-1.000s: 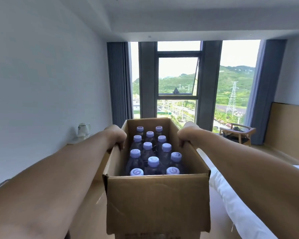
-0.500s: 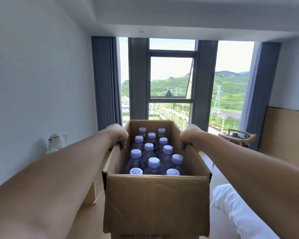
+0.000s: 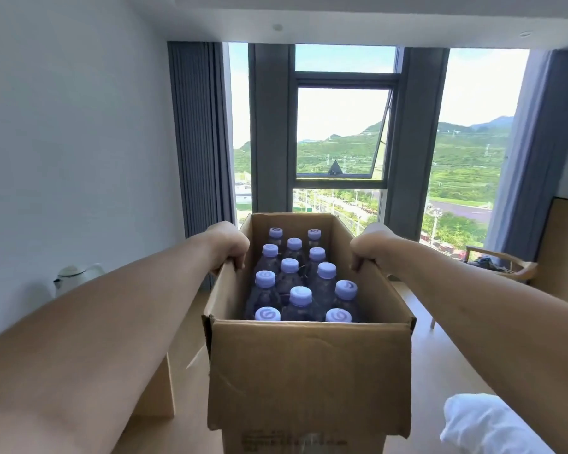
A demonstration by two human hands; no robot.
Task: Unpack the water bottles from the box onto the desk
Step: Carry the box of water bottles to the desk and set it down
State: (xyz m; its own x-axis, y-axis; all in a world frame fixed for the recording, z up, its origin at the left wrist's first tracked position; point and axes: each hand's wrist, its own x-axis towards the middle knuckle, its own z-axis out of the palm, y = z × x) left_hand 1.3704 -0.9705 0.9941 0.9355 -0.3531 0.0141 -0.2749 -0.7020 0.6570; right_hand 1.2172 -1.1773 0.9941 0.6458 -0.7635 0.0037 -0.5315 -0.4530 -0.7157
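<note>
An open brown corrugated cardboard box (image 3: 309,371) is held up in the air, carried between both arms. The left hand (image 3: 227,245) is clenched over the rim of the box's left wall; the right hand (image 3: 369,245) is clenched over the rim of the right wall. Clear plastic water bottles with pale lilac screw caps (image 3: 300,294) are packed upright inside, in three rows, caps level below the rim. None has been taken out. The light wooden counter (image 3: 158,381) is seen low on the left, along the white wall, largely hidden by the left forearm; a white kettle (image 3: 71,278) stands towards its far end. White bedding (image 3: 482,424) shows at lower right.

Step judged in hand: transport of the full box, unpacking not yet begun. The next move calls for the box to be set down flat on the counter, short of the kettle, both hands then released, and bottles lifted out by the neck one at a time. The load is likely heavy; an even grip matters.
</note>
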